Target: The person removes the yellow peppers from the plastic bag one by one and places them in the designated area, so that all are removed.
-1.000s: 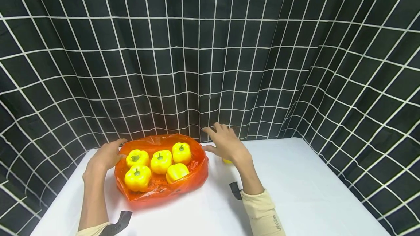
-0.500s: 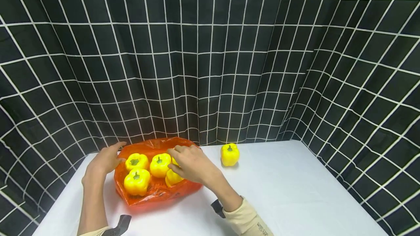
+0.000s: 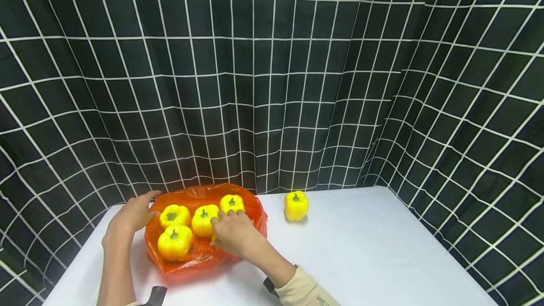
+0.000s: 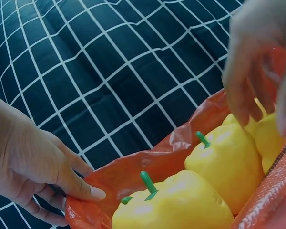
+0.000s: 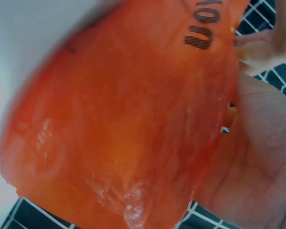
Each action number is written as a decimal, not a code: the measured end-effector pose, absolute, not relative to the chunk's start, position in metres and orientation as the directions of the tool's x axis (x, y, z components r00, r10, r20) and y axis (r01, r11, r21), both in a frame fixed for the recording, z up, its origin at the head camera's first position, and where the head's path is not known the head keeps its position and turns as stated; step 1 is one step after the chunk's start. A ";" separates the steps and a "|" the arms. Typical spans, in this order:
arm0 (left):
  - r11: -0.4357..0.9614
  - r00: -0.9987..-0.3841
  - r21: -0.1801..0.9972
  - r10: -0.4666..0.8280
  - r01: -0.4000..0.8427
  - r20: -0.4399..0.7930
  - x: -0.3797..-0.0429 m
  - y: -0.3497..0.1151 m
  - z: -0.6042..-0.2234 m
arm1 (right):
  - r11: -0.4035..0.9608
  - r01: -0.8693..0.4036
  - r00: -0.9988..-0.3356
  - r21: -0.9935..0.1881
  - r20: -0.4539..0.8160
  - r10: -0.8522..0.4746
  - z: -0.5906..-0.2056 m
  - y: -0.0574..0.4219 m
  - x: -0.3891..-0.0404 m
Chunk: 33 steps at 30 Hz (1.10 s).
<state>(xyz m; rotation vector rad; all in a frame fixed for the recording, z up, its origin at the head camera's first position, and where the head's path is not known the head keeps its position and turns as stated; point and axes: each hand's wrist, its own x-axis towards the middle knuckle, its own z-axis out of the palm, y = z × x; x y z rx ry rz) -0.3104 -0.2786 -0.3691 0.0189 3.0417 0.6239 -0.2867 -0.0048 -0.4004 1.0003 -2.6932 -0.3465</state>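
A red plastic bag point(image 3: 199, 266) lies spread wide on the table, with several yellow bell peppers point(image 3: 175, 242) in it, green stems showing. My left hand point(image 3: 129, 216) pinches the bag's left rim; in the left wrist view its thumb lies over the red film, fingers behind. Over the front right of the bag, my right hand point(image 3: 235, 234) reaches down with bent fingers onto a bell pepper point(image 3: 214, 238), which it mostly hides. Whether it grips that pepper is unclear. The right wrist view shows mainly the bag's outer side point(image 5: 128, 119), blurred, beside the right palm point(image 5: 248, 162).
Another yellow bell pepper point(image 3: 296, 206) stands upright on the white table point(image 3: 361, 249), right of the bag near the back edge. A black cloth with a white grid point(image 3: 263, 84) hangs behind and along the sides.
My right hand has moved left from the lone pepper at the back right, over the bag, then down onto the front right pepper. The left hand stays at the bag's rim.
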 end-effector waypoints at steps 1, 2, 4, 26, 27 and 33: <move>0.920 -0.999 0.392 0.021 0.007 -0.032 -0.310 -0.279 -0.370 | 0.739 -0.603 -0.740 0.301 0.135 -0.659 -0.403 -0.005 -0.287; 0.919 -0.999 0.394 0.022 0.008 -0.030 -0.310 -0.279 -0.371 | 0.740 -0.601 -0.744 0.302 0.129 -0.656 -0.406 -0.006 -0.287; 0.917 -0.999 0.400 0.015 0.000 -0.036 -0.310 -0.279 -0.372 | 0.738 -0.599 -0.740 0.310 0.138 -0.658 -0.410 -0.006 -0.288; 0.916 -0.998 0.401 0.009 -0.014 -0.057 -0.308 -0.283 -0.371 | 0.796 -0.583 -0.809 0.160 -0.022 -0.588 -0.398 0.000 -0.289; 0.917 -0.998 0.400 0.013 -0.010 -0.055 -0.308 -0.282 -0.370 | 0.802 -0.581 -0.811 0.134 -0.026 -0.584 -0.395 0.002 -0.289; 0.920 -0.998 0.392 0.021 -0.001 -0.052 -0.310 -0.281 -0.368 | 0.772 -0.634 -0.773 -0.043 -0.008 -0.634 -0.374 0.016 -0.292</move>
